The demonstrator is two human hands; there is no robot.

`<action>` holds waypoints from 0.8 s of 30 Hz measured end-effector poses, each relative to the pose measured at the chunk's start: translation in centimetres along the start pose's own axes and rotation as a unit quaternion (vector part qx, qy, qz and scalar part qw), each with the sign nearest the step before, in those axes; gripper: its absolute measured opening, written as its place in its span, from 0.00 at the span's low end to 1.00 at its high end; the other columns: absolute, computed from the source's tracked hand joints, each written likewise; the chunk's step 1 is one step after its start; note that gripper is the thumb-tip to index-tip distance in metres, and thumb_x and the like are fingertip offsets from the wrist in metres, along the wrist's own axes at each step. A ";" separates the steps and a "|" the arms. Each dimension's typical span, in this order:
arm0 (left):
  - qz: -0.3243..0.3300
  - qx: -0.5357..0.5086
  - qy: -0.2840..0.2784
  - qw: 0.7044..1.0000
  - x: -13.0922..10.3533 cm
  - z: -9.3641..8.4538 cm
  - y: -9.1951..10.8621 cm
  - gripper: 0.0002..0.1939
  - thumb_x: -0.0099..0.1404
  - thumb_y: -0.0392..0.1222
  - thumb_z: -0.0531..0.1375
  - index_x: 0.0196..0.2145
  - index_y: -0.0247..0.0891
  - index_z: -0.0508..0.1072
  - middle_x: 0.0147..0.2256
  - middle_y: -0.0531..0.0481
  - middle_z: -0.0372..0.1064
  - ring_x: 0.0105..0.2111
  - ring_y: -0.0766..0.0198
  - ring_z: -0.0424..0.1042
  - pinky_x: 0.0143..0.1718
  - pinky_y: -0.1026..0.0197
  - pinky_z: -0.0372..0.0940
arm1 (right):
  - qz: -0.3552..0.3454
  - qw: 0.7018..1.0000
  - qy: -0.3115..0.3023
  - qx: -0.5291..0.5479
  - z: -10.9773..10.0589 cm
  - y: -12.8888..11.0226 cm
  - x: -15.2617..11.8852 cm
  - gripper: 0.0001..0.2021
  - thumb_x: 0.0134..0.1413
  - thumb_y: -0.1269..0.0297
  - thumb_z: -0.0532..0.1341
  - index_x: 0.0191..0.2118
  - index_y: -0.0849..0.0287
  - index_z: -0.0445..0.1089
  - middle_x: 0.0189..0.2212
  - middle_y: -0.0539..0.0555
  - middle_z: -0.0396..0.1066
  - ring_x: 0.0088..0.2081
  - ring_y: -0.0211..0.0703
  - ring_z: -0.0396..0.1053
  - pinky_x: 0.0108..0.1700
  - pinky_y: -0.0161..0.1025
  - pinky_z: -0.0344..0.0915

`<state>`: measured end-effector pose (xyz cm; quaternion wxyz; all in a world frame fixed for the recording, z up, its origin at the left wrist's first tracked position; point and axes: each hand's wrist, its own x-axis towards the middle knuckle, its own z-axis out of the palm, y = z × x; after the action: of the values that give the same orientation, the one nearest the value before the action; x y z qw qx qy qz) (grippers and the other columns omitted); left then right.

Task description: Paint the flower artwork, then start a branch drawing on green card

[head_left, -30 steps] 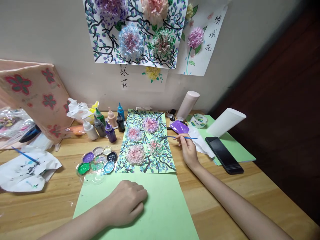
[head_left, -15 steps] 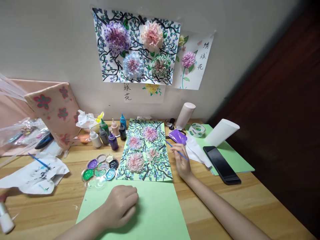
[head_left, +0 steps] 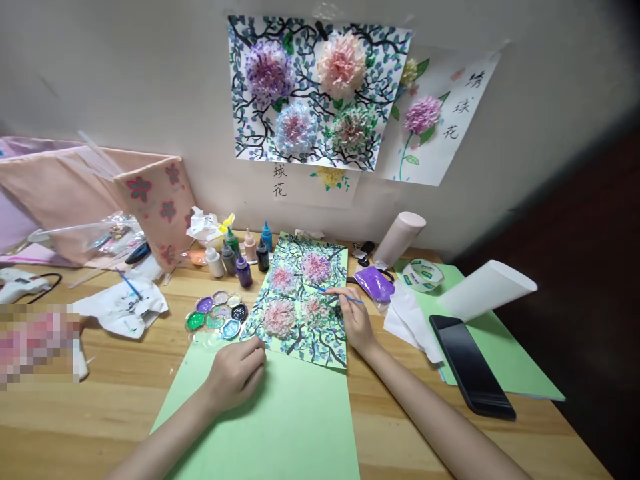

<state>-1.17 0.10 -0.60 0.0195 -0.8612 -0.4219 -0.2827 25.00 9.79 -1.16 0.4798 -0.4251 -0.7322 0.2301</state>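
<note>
Blue brush (head_left: 319, 289) over the flower picture (head_left: 323, 347)!

Closest to us, plain green paper (head_left: 285, 427) lies on the wooden counter (head_left: 115, 413), and there's the left hand (head_left: 234, 375) above it, fingers curled into a loose fist by the picture's near left corner; what's under them is hidden. And here's the right hand (head_left: 356, 323), thumb and fingers pinching the brush at the picture's right edge! The bristles point in among four fluffy flowers (head_left: 279, 317); touching or just above, I can't tell. The picture lies flat, its near edge overlapping the plain paper, dark branches running all over it.

Out right, a black phone (head_left: 473, 367) lies flat near a white cylinder (head_left: 490, 290). Over left, it's the palette (head_left: 206, 338), wells of purple, green and light blue, and farther left a second brush (head_left: 130, 284) rests on a stained tissue (head_left: 107, 313). Deeper now: seven paint bottles (head_left: 243, 272) bunched behind the palette, a purple packet (head_left: 375, 283) just beyond the right hand. And up on the wall (head_left: 125, 87), a white sheet (head_left: 310, 87) bears four more blooms!
</note>
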 end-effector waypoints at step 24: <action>0.054 -0.066 -0.029 0.996 -1.6 -0.3 -0.4 0.08 0.57 0.32 0.45 0.22 0.39 0.58 0.21 0.51 0.57 0.21 0.65 0.57 0.22 0.62 0.47 | -0.037 0.995 0.005 -0.095 1.2 -0.4 -0.6 0.14 0.61 0.61 0.48 0.41 0.52 0.70 0.39 0.55 0.70 0.44 0.48 0.64 0.47 0.49 0.61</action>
<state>-2.36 -0.84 -1.27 -0.0347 -0.8902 -0.3552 -0.2832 23.86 9.18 -1.73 0.4491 -0.4422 -0.7637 0.1396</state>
